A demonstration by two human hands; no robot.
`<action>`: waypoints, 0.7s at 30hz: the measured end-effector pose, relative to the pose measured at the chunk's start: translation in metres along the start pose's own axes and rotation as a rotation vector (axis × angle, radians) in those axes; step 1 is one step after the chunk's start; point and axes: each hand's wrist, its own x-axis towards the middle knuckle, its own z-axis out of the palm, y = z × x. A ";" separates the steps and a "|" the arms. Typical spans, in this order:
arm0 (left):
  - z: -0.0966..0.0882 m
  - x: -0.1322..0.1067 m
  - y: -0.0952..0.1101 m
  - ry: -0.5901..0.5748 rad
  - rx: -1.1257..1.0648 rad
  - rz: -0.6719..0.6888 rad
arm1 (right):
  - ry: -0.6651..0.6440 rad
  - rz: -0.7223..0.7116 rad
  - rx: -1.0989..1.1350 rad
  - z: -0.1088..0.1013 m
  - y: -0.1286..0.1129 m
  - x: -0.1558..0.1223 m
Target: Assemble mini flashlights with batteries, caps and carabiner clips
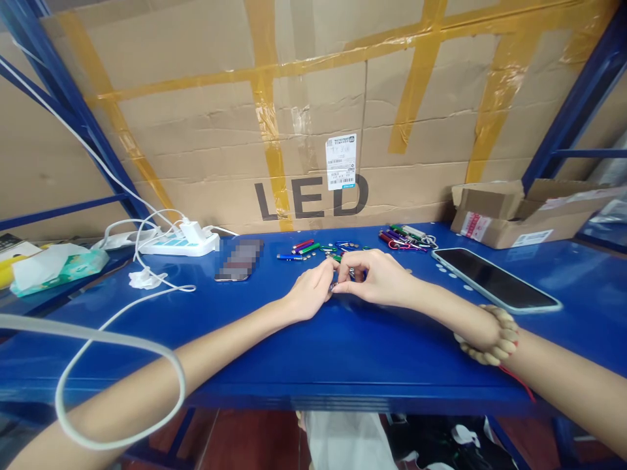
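Observation:
My left hand (311,288) and my right hand (376,278) meet over the middle of the blue table. Both are closed, fingertips together around something small with a shiny metallic glint; the fingers hide most of it, so its kind cannot be made out. Just beyond them lie slim coloured metal tubes, among them a blue tube (290,257), a green tube (309,248) and a red tube (302,245). Small round silvery pieces and ring-shaped clips are scattered beside these. Farther right is a pile of similar tubes (399,236) with rings and a red cord.
A phone in a pale case (494,277) lies at the right, before an open cardboard box (529,212). To the left are another phone (240,260), a white power strip (181,243) and a tissue pack (61,269). A white cable (179,372) loops above my left forearm.

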 end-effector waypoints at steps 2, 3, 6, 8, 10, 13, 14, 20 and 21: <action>0.002 0.000 -0.002 0.009 0.101 0.008 | -0.026 0.026 0.002 0.002 -0.002 -0.001; 0.002 0.000 -0.004 0.008 0.132 0.000 | -0.037 0.040 0.013 0.003 -0.002 -0.002; 0.005 0.001 -0.008 0.006 0.202 -0.008 | -0.073 0.073 0.091 0.008 0.000 -0.003; 0.006 0.001 -0.010 0.002 0.228 -0.003 | -0.084 0.077 0.131 0.011 0.002 -0.003; 0.005 0.001 -0.009 -0.008 0.240 -0.005 | -0.083 0.101 0.125 0.012 0.002 -0.003; 0.005 0.000 -0.006 -0.015 0.252 -0.020 | -0.087 0.188 0.099 0.011 -0.002 -0.002; 0.005 0.000 -0.005 -0.014 0.256 -0.028 | -0.098 0.212 0.112 0.011 -0.003 -0.002; 0.006 -0.001 -0.004 -0.003 0.263 -0.045 | -0.198 0.260 0.400 0.011 -0.001 0.001; 0.006 -0.001 -0.004 -0.002 0.256 -0.044 | -0.207 0.279 0.440 0.011 -0.001 0.001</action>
